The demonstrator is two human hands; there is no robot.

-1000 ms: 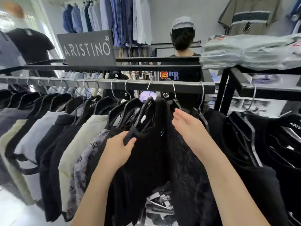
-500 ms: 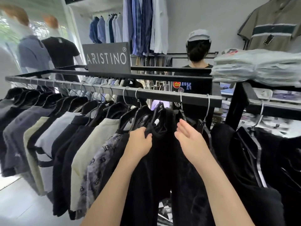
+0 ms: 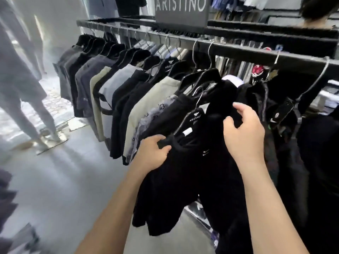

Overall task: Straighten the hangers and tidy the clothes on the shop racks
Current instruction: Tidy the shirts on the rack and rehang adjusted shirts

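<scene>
Below the rail [image 3: 247, 52], our left hand [image 3: 153, 153] grips one shoulder of the black shirt [image 3: 192, 176] w/ fingers curled round it. Our right hand [image 3: 244, 132] pinches fabric by the collar. The shirt's hanger [image 3: 194, 117] (ARISTINO printed on it) sits tilted under the rail. Other shirts [image 3: 143, 101] hang along it, & a sign [image 3: 181, 13] stands above.

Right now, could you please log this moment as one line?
phase: straightening | left hand: grips black shirt shoulder | right hand: holds its collar | hanger: hook below rail
</scene>
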